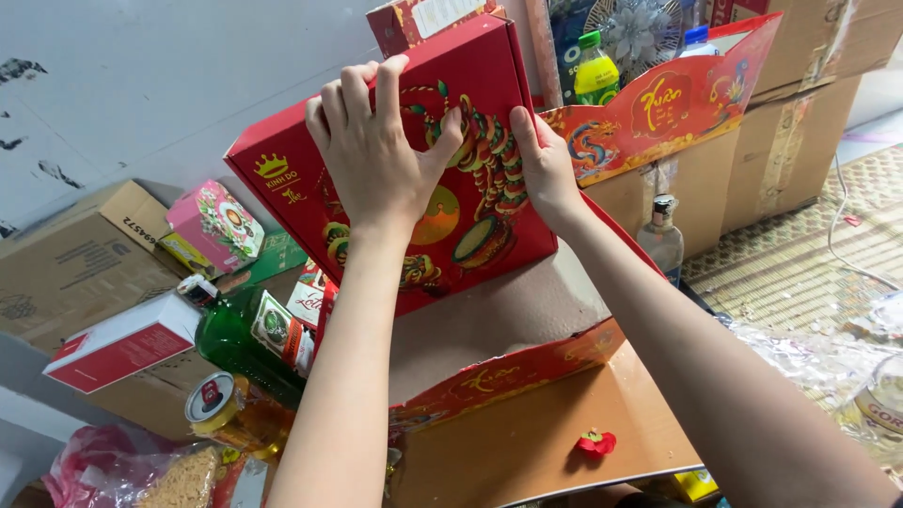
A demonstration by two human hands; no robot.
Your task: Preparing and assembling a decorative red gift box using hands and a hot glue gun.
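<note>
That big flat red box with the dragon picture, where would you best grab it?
By its two long side edges, one hand from each side. The flat red cardboard box with the dragon print stands tilted on edge, too broad for one hand. Here the left hand lies spread on its face near the top edge, and the right hand holds the right edge.

— What are you wearing on your arms?

— Nothing that shows. Both my forearms are bare up to the frame's edge, no sleeves. My left hand (376,150) and right hand (544,165) carry no rings, no watch, no gloves; nails short, unpainted.
</note>
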